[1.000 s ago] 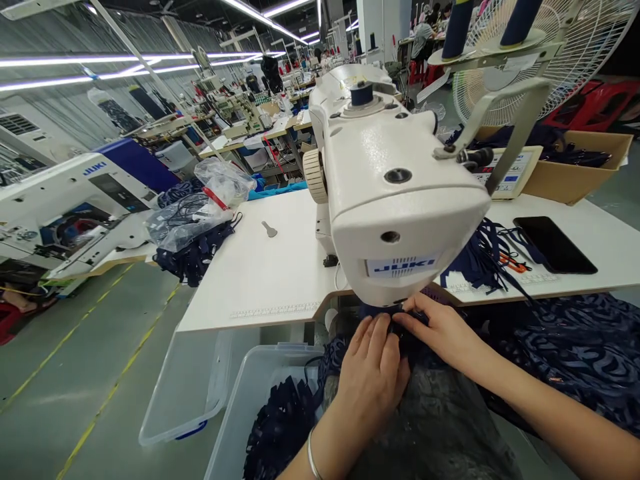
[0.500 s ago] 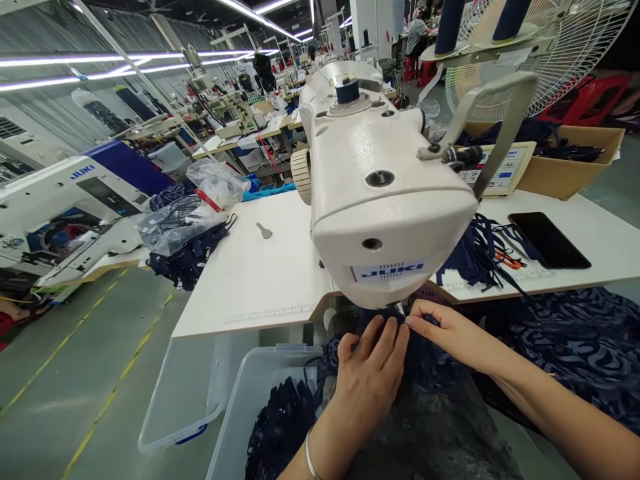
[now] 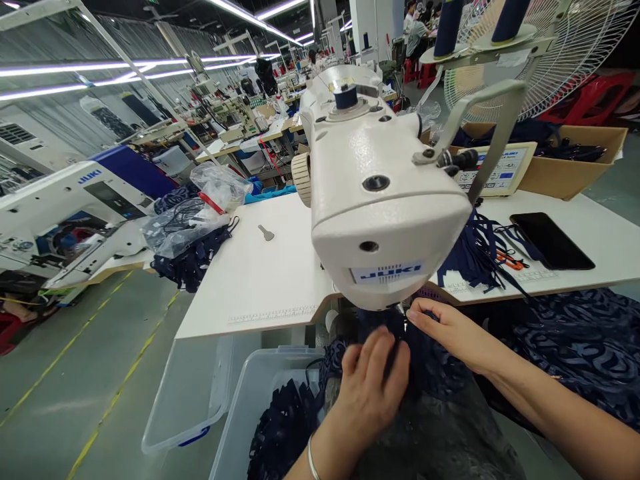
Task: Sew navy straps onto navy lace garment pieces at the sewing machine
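Now, lower centre, navy fabric (image 3: 437,367) sits under the sewing head (image 3: 390,227), apparently part-done. Our right hand (image 3: 453,333) has fingers pinching it; our left hand's (image 3: 367,390) spread loosely above. Detaching it remains, we reckon.

The single view looks forward and down from head height, near above the left hand (image 3: 367,390), right hand (image 3: 450,333) and sewing machine (image 3: 395,207), reaching to ceiling lights (image 3: 255,21) far off.
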Demonstrator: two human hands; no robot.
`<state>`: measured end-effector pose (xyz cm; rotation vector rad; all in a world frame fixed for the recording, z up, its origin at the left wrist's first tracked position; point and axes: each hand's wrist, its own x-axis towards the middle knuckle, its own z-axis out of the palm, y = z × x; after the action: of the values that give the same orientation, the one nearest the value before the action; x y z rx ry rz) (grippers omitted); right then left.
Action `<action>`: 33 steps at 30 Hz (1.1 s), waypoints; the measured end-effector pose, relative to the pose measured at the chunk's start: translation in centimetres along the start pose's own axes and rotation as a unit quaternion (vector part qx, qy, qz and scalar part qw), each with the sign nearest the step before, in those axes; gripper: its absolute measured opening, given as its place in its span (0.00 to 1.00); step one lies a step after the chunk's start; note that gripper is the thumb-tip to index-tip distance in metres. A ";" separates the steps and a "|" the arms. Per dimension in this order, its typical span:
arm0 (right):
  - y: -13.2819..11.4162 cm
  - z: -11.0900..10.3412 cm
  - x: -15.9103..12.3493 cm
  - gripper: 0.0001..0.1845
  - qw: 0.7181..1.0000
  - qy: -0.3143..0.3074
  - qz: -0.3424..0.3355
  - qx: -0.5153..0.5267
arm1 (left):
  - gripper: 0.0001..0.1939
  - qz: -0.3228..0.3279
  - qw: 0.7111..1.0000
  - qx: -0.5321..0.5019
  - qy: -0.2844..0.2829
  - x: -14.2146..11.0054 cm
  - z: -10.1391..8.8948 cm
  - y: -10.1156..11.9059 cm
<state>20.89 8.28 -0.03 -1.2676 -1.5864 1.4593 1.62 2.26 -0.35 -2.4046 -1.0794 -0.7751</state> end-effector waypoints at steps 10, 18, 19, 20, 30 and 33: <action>-0.7 1.2 -0.2 0.19 0.999 0.044 -0.026 -0.018 | 0.11 0.128 0.989 0.051 0.062 -0.4 0.3 -0.2; -0.8 1.7 -0.3 0.15 0.992 0.041 -0.081 -0.091 | 0.09 0.067 0.992 -0.029 0.105 0.2 1.6 -1.0; -0.8 1.8 -0.3 0.15 0.991 0.034 -0.084 -0.099 | 0.10 0.058 0.993 -0.039 0.099 0.3 1.5 -1.0; -0.9 1.7 -0.4 0.14 0.990 0.028 -0.087 -0.106 | 0.10 0.050 0.993 -0.047 0.092 0.3 1.4 -0.9; -0.8 1.3 -0.2 0.08 0.979 0.061 -0.095 -0.171 | 0.12 0.092 0.995 -0.020 0.036 0.2 -0.2 -1.5; -0.6 1.1 -0.6 0.05 0.975 0.058 -0.120 -0.178 | 0.14 0.036 0.996 -0.069 -0.038 0.8 -0.2 -2.5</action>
<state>19.93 7.39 0.38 -1.2738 -1.9023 0.9637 0.05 4.19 0.57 -2.5922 -0.9924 -0.7617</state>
